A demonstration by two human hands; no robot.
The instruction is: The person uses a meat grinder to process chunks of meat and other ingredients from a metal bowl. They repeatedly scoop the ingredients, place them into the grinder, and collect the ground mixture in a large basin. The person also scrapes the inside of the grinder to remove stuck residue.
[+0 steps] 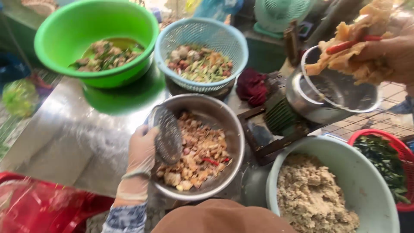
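Hands: left (142, 151) grips blurred scoop (168, 134); right (390, 51), cropped, holds scraps (353, 43).

Right hand (394, 51) cut off by frame edge.

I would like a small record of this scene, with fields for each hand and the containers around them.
left hand: gloved left hand grips rim of steel bowl of chopped pieces
in steel bowl: dark perforated scoop
right hand: right hand holds yellowish pieces and a red chilli over steel pot
back left: green bowl of mixed bits
back middle: blue basket
front right: pale bowl of beige mash
far right: red basket of dark leaves
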